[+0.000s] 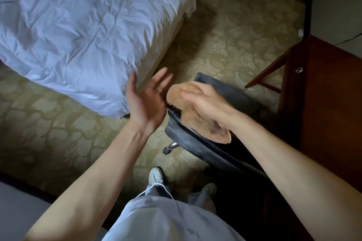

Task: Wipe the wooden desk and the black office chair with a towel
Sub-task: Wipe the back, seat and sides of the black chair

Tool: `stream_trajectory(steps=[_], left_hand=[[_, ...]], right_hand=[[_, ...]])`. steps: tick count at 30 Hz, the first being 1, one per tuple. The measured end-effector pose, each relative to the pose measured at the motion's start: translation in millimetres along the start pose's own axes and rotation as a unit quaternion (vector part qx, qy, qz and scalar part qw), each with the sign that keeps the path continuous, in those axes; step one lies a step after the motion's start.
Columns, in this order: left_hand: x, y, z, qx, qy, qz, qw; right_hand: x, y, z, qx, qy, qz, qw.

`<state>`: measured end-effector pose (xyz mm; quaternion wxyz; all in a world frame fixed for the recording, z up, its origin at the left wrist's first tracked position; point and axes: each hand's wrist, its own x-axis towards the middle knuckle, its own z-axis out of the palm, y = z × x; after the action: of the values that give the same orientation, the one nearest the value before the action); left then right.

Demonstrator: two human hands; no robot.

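On the head view, my right hand [208, 103] curls over the tan towel [195, 123], pressing it onto the top edge of the black office chair [233, 93]. My left hand [147, 103] is spread, fingers straight, just beside that edge. The wooden bench [333, 113] stands right of the chair.

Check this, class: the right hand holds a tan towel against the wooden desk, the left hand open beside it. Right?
No. In the head view the right hand holds the tan towel against the black office chair, not the wooden desk; the left hand is open beside it.
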<state>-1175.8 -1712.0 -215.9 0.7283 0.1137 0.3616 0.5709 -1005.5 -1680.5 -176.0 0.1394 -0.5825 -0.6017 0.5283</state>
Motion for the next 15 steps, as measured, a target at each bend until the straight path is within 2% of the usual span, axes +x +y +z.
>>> stream_trajectory(steps=[3, 6, 8, 11, 15], left_hand=[[3.9, 16.7, -10.3, 0.033, 0.003, 0.04, 0.999], [8.9, 23.1, 0.7, 0.172, -0.021, 0.078, 0.982], [13.0, 17.5, 12.4, 0.264, -0.044, 0.087, 0.96], [14.1, -2.2, 16.3, 0.364, -0.045, 0.104, 0.925], [-5.0, -19.9, 26.6, 0.504, -0.076, 0.104, 0.854]], right_hand=[[-11.8, 13.1, -25.2, 0.169, 0.068, 0.038, 0.983], [-24.6, 23.6, -50.4, 0.229, 0.131, 0.039, 0.964], [-33.4, 30.1, -59.7, 0.221, 0.14, 0.033, 0.965], [-51.7, 38.0, -58.0, 0.131, 0.101, 0.015, 0.986], [-71.0, 47.4, -55.8, 0.066, 0.068, -0.004, 0.996]])
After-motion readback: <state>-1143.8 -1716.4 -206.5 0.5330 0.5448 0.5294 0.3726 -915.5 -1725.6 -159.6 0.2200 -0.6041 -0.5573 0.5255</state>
